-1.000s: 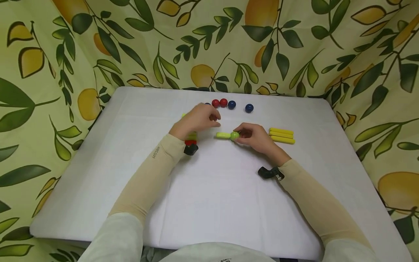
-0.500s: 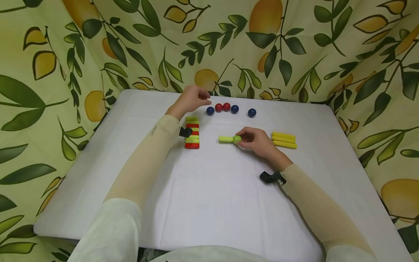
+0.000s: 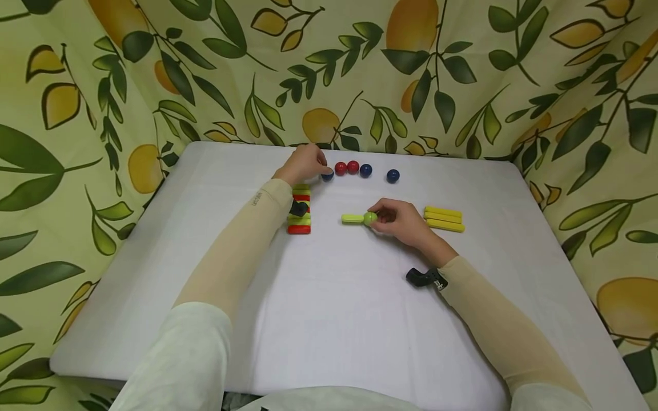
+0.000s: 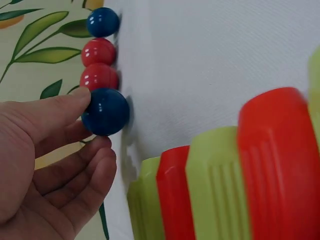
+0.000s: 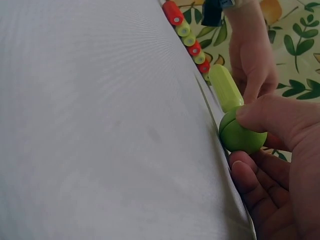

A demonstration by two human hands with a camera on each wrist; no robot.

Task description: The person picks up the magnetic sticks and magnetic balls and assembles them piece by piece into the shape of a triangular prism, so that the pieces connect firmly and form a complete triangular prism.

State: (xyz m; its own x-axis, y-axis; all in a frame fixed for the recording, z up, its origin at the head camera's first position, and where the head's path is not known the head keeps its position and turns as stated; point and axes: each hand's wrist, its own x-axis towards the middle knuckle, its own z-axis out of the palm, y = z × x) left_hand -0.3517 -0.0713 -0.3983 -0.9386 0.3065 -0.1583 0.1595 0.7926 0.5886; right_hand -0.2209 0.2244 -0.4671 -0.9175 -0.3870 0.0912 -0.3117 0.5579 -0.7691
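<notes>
I see L hand [image 3: 303,164] now down, pinching glossy blue ball [image 4: 106,114], upper ctr; R hand [image 3: 402,222] pinches green ball [image 5: 242,134] touching lime plastic rod [image 3: 352,218], ctr. Both prob. loaded.

**Fruit-print curtain [image 3: 205,85] behind a table [image 3: 452,342]**

Hanging beyond the far edge and down the left and right sides: pale yellow fabric, printed with green leaves [image 3: 458,69] and large orange-yellow fruit [image 3: 411,25]. Spread over the table to its rounded corners: plain white cloth [image 3: 354,308], faintly creased toward the near side.
</notes>
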